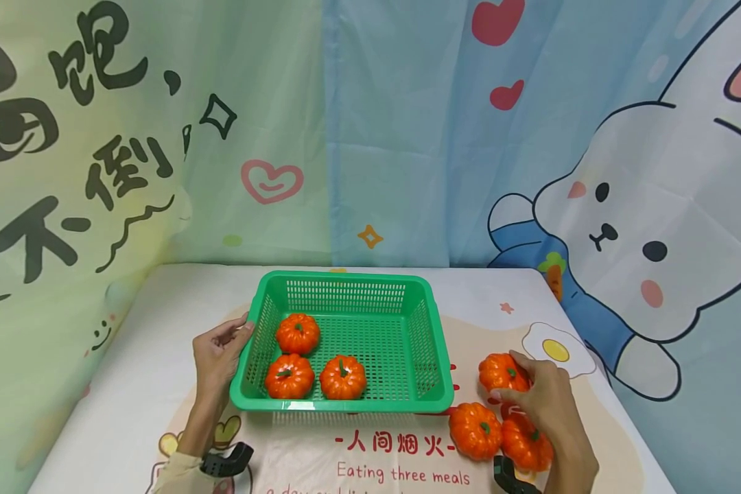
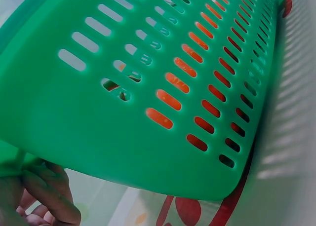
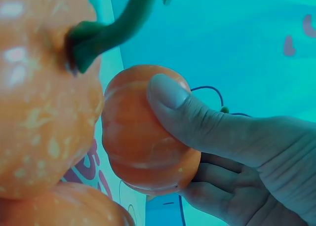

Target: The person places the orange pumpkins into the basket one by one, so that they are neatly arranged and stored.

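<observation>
A green plastic basket (image 1: 446, 401) with slotted walls stands on the table, three small orange pumpkins (image 1: 343, 377) in its left part. At the basket's left rim, my left hand (image 1: 217, 357) grips the edge; the left wrist view shows its curled fingers (image 2: 54, 191) under the rim. To the right of the basket, my right hand (image 1: 552, 401) holds an orange pumpkin (image 1: 499, 370) between thumb and fingers. The right wrist view shows the thumb (image 3: 170, 95) pressed on this pumpkin's side. Two more pumpkins, one nearer the basket (image 1: 475, 431) and one under my wrist (image 1: 523, 444), lie close by.
A printed cloth (image 1: 401, 473) with red lettering covers the table. Behind it hangs a curtain (image 1: 389, 137) with cartoon prints. Black bands (image 1: 227, 461) are on both wrists.
</observation>
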Demonstrator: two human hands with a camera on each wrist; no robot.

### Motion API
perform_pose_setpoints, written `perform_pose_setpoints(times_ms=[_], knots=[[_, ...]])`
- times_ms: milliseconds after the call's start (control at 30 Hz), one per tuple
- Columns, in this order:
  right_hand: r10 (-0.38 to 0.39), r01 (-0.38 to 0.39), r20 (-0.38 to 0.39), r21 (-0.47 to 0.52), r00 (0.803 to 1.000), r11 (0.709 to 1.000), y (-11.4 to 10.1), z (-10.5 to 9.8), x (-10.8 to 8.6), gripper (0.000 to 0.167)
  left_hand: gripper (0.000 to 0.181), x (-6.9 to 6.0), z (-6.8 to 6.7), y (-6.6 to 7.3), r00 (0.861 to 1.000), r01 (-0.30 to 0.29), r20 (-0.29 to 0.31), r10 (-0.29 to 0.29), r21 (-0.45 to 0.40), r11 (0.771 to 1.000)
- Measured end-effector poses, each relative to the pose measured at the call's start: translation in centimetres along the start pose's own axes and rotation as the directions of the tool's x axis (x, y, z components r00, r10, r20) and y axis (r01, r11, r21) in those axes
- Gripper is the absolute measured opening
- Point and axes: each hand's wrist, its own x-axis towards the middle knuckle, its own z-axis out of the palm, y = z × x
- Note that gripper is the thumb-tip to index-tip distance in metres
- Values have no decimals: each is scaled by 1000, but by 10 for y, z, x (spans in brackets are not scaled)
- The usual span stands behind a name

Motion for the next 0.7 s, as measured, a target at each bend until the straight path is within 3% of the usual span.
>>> perform_pose_setpoints(times_ms=[333, 700], knots=[[9, -9, 28, 4, 1000, 1000, -4, 0, -1, 91, 29, 0, 0, 0, 1000, -7, 2, 7, -2, 1000], [-38, 39, 17, -19, 999, 999, -8, -1, -3, 90, 29, 1, 0, -1, 1000, -11, 4, 11, -13, 1000]])
